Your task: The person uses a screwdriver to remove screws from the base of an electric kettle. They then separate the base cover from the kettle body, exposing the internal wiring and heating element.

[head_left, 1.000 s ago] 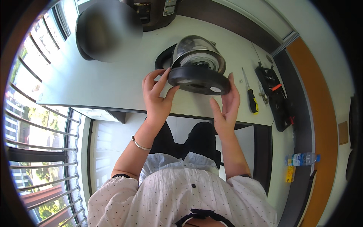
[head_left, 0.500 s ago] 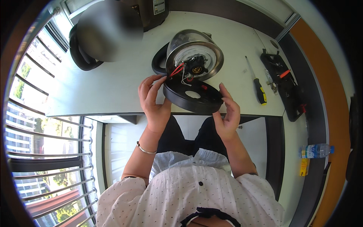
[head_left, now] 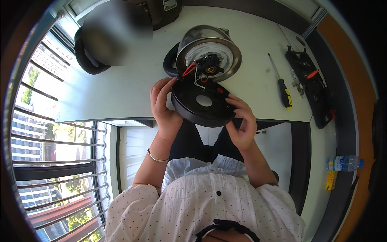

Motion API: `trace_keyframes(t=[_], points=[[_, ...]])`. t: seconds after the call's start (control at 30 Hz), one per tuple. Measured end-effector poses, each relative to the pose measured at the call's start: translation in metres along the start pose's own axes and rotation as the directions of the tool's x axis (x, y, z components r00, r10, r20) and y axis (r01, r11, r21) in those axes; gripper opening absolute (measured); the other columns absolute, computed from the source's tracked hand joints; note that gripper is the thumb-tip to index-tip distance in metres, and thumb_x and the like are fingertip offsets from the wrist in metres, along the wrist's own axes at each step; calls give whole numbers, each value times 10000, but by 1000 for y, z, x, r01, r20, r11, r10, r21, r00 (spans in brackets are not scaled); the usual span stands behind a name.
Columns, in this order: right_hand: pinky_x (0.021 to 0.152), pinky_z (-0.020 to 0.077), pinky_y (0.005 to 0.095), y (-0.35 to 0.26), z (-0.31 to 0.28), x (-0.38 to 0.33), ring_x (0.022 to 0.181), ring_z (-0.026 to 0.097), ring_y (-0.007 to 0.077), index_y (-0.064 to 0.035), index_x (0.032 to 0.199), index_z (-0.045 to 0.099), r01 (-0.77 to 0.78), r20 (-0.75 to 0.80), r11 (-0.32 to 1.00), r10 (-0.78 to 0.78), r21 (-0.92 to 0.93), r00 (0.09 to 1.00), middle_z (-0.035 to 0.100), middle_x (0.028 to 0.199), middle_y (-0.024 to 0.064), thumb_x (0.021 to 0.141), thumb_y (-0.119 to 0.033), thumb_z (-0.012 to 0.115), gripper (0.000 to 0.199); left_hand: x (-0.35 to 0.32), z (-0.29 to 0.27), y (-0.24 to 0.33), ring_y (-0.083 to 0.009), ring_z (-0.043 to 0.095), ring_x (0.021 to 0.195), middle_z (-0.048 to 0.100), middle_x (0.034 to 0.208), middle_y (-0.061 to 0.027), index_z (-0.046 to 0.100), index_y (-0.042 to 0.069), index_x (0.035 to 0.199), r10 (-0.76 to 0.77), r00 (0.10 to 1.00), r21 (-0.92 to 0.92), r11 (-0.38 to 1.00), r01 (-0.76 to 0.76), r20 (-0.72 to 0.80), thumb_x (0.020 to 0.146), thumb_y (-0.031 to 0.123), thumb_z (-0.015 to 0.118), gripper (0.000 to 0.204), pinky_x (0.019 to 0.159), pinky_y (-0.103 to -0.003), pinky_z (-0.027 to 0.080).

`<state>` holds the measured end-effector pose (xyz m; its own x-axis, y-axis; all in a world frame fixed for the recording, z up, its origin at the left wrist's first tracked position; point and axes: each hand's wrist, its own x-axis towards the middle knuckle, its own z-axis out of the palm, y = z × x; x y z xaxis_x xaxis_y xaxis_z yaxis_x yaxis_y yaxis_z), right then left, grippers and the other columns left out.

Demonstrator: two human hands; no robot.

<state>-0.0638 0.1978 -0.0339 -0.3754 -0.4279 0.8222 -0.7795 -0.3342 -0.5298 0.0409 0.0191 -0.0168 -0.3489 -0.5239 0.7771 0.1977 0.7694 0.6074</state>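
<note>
As 2 hands [head_left: 166, 115] [head_left: 244, 126] hold it, the base [head_left: 205, 113] overhangs the tabletop [head_left: 121, 101].

Holding the kettle base [head_left: 196, 115] before the kettle [head_left: 203, 36] on the desk [head_left: 129, 88], having a screwdriver [head_left: 284, 92] lying right, between kettle and tool case [head_left: 313, 92]

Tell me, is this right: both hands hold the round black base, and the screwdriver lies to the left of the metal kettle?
Not quite: the screwdriver lies to the right of the metal kettle, as the head view shows. The left hand and right hand do both hold the round black base.
</note>
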Motion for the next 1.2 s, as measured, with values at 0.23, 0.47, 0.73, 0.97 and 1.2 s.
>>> trace_keyframes(t=[0.23, 0.47, 0.73, 0.97, 1.2], points=[[921, 439, 438, 1, 4, 0, 1082, 567, 390, -18, 1043, 488, -14, -50, 998, 17, 56, 999, 602, 1107, 218, 700, 47, 706, 411, 0, 0, -3, -239, 549, 979, 587, 1075, -111, 602, 11, 1101, -66, 997, -95, 993, 69, 35, 663, -59, 678, 450, 802, -302, 461], [933, 436, 424, 0, 2, 1, 1108, 555, 375, -6, 1085, 515, -76, -19, 997, 76, -4, 997, 595, 1134, 198, 683, 21, 725, 454, 1, 0, -2, -225, 554, 968, 593, 1066, -105, 597, 7, 1100, -94, 994, -140, 985, 100, 49, 669, -63, 676, 444, 823, -296, 452], [942, 425, 405, -4, 0, 5, 1138, 540, 351, -9, 1072, 554, -143, -9, 985, 142, -100, 990, 595, 1152, 161, 666, -75, 745, 454, -4, -2, -5, -198, 549, 1049, 554, 1144, -91, 579, 14, 1127, -217, 970, -210, 949, 236, 106, 721, -75, 663, 424, 892, -292, 437], [937, 429, 412, -3, -1, 7, 1140, 534, 357, -11, 1080, 557, -134, 0, 981, 136, -143, 991, 590, 1156, 162, 662, -109, 740, 467, -5, -3, -3, -156, 579, 1014, 611, 1098, -87, 544, -23, 1174, -250, 958, -208, 939, 275, 137, 782, -27, 617, 399, 925, -267, 438], [932, 434, 405, -7, -5, 8, 1133, 535, 349, -4, 1091, 560, -135, 18, 973, 141, -185, 990, 581, 1164, 158, 665, -115, 731, 472, -5, -4, -4, -160, 595, 1002, 625, 1086, -93, 556, -24, 1163, -275, 952, -211, 931, 298, 132, 776, -9, 638, 395, 922, -273, 447]])
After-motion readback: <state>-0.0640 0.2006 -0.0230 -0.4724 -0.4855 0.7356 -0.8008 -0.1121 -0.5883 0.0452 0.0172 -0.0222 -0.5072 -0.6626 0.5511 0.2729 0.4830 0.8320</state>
